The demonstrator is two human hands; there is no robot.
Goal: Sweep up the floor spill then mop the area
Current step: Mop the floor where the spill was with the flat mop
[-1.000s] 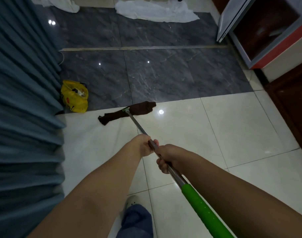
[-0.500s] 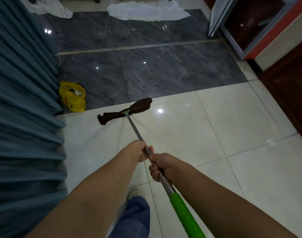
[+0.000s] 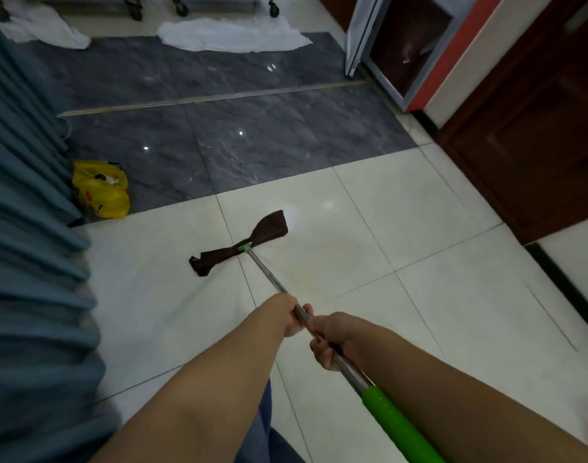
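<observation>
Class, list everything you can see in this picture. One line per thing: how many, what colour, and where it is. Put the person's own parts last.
mop: one, silver pole, green grip, brown cloth head lying on the pale tiles
yellow bag: one, on the dark tiles beside the curtain
curtain: one, blue-grey, along the left edge
white cloths: two, on the floor at the top
cabinet: one, red-edged, door open, upper right
wooden door: one, dark brown, right
left hand: shut on the pole
right hand: shut on the pole, just behind

Left hand (image 3: 287,314) and right hand (image 3: 332,340) clenched close together, forearms extended forward
</observation>
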